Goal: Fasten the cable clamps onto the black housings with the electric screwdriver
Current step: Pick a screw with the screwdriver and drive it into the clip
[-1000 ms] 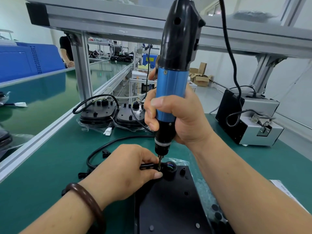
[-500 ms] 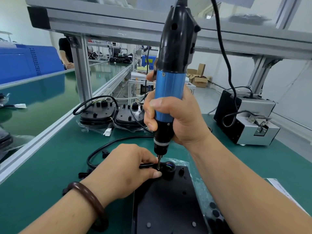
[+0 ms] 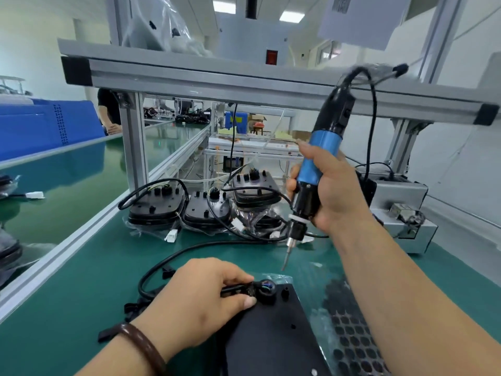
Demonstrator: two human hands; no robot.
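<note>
A flat black housing lies on the green mat at the bottom centre. At its far left corner sits a black cable clamp beside a round cable gland with coloured wires. My left hand pinches the clamp and the black cable against the housing. My right hand grips the blue and black electric screwdriver, tilted to the right. Its bit tip hangs in the air above and to the right of the clamp, touching nothing.
Three finished black housings with cables and white plugs stand at the back of the mat. A grey screw feeder box sits at the right. An aluminium frame crosses overhead. A perforated black sheet in plastic lies right of the housing.
The screwdriver has lifted off the clamp and swung up and to the right, now tilted. My left hand keeps its pinch on the clamp. The camera view has tipped upward.
</note>
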